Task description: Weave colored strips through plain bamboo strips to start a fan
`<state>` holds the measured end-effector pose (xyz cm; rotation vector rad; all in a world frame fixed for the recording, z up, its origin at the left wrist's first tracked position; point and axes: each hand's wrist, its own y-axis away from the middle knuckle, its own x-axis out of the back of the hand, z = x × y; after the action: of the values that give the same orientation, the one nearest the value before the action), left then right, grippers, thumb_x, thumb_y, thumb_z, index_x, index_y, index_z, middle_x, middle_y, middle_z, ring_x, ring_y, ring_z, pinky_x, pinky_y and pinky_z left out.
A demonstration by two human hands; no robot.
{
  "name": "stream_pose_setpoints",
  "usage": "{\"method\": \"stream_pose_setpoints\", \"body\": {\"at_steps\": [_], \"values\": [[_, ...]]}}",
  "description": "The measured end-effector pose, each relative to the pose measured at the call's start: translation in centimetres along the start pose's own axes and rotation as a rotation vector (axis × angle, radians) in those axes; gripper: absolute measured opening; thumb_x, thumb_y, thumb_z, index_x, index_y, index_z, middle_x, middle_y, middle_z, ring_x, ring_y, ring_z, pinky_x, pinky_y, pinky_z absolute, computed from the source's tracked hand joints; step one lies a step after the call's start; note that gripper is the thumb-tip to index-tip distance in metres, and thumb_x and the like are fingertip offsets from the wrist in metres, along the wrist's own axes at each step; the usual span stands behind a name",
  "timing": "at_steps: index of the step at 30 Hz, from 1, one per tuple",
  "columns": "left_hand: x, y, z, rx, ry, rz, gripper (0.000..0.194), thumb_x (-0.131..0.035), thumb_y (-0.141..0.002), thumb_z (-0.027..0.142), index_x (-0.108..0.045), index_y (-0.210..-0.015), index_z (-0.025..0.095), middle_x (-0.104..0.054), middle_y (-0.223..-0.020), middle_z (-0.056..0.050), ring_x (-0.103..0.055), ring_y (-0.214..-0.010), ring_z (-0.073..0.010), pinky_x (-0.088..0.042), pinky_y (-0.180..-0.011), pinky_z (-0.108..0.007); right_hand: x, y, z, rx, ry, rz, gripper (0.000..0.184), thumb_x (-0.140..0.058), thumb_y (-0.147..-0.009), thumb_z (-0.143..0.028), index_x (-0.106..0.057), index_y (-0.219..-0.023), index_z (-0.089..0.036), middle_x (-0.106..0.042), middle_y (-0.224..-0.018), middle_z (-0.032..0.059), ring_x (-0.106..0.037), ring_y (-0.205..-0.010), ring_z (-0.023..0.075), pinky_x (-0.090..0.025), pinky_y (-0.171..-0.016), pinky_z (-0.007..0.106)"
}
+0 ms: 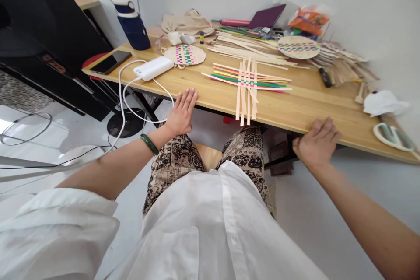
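My left hand (182,113) lies on the front edge of the wooden table (210,96), fingers stretched out together and nothing in them. Farther right, my right hand (317,142) rests on the same edge, its fingers over the tabletop and slightly bent, holding nothing I can see. Between the hands, away from both, a partly woven piece of flat strips (247,79) lies on the table. Pale strips cross coloured ones in a small checkered middle, and some pale ends hang over the front edge.
Behind it lie loose pale strips (243,48). Round woven fans (197,55) (298,47) lie either side. A white power bank (154,68) with cable, a phone (111,62) and a blue bottle (133,26) stand left. Scissors (392,136) lie at the right edge.
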<state>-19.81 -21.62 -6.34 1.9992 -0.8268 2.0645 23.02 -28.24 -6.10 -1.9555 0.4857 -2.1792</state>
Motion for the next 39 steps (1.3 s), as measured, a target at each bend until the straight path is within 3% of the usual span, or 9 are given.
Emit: {"method": "stream_pose_setpoints", "body": {"at_steps": [5,9,12,18,23,28,33,39], "values": [[-1.0,0.0,-0.1,0.011,0.002,0.059,0.110,-0.050,-0.063,0.021,0.007,-0.156,0.006,0.004,-0.166,-0.015,0.006,-0.153,-0.0307,-0.001,-0.125,-0.051,-0.9,-0.1,0.5,0.011,0.012,0.029,0.084,-0.041,-0.082,-0.029,-0.009,-0.152,0.006,-0.014,-0.155,0.0411,-0.022,-0.141,0.0538,-0.024,-0.103,0.073],[-1.3,-0.1,-0.1,0.027,0.028,0.053,0.113,-0.047,-0.066,0.022,0.024,-0.153,0.015,0.013,-0.166,-0.008,0.008,-0.152,-0.0301,0.002,-0.124,-0.051,-2.0,-0.5,1.3,0.039,0.045,0.084,0.087,-0.049,-0.077,-0.032,-0.019,-0.147,0.010,-0.018,-0.152,0.0423,-0.026,-0.139,0.0542,-0.026,-0.106,0.070],[-1.3,-0.2,0.0,0.055,0.063,0.042,0.111,-0.047,-0.068,0.021,0.025,-0.153,0.017,0.013,-0.166,-0.006,0.007,-0.152,-0.0310,0.003,-0.124,-0.051,-3.1,-0.8,2.0,0.057,0.058,0.124,0.088,-0.052,-0.074,-0.034,-0.022,-0.145,0.008,-0.018,-0.152,0.0410,-0.027,-0.139,0.0539,-0.027,-0.107,0.069],[-1.9,-0.3,-0.1,0.049,-0.014,0.052,0.115,-0.050,-0.069,0.019,0.032,-0.150,0.018,0.025,-0.162,-0.004,0.013,-0.151,-0.0296,0.001,-0.125,-0.053,-4.8,-1.1,3.3,0.055,0.064,0.138,0.101,-0.058,-0.062,-0.031,-0.013,-0.147,0.000,-0.016,-0.153,0.0394,-0.024,-0.141,0.0531,-0.026,-0.105,0.071],[-2.0,-0.3,0.1,0.069,-0.036,0.033,0.113,-0.054,-0.072,0.020,0.026,-0.152,0.013,0.024,-0.162,-0.008,0.017,-0.150,-0.0300,0.003,-0.125,-0.055,-5.1,-1.0,3.8,0.086,0.080,0.132,0.098,-0.056,-0.070,-0.040,-0.009,-0.149,-0.005,-0.013,-0.155,0.0380,-0.021,-0.144,0.0513,-0.026,-0.107,0.070],[-2.2,-0.5,0.2,0.102,0.030,0.014,0.108,-0.057,-0.075,0.023,0.013,-0.156,0.009,0.012,-0.165,-0.014,0.016,-0.150,-0.0338,0.004,-0.123,-0.059,-5.5,-0.9,4.3,0.140,0.104,0.176,0.103,-0.059,-0.066,-0.037,-0.006,-0.149,-0.005,-0.009,-0.156,0.0369,-0.017,-0.144,0.0519,-0.028,-0.105,0.070],[-3.2,-0.6,0.0,0.065,0.074,0.155,0.106,-0.059,-0.072,0.022,0.004,-0.157,0.009,0.004,-0.165,-0.017,0.009,-0.151,-0.0364,0.001,-0.122,-0.062,-6.2,-1.1,5.3,0.294,0.037,0.303,0.107,-0.058,-0.066,-0.038,-0.004,-0.152,-0.003,-0.009,-0.155,0.0361,-0.022,-0.139,0.0560,-0.031,-0.094,0.078],[-3.6,-0.6,0.0,0.048,0.107,0.231,0.097,-0.055,-0.075,0.022,-0.005,-0.156,0.007,-0.004,-0.165,-0.018,0.005,-0.152,-0.0360,-0.003,-0.122,-0.061,-6.1,-1.2,5.5,0.318,0.016,0.327,0.101,-0.059,-0.065,-0.035,-0.015,-0.151,-0.005,-0.018,-0.154,0.0327,-0.030,-0.136,0.0531,-0.034,-0.092,0.077]]}}
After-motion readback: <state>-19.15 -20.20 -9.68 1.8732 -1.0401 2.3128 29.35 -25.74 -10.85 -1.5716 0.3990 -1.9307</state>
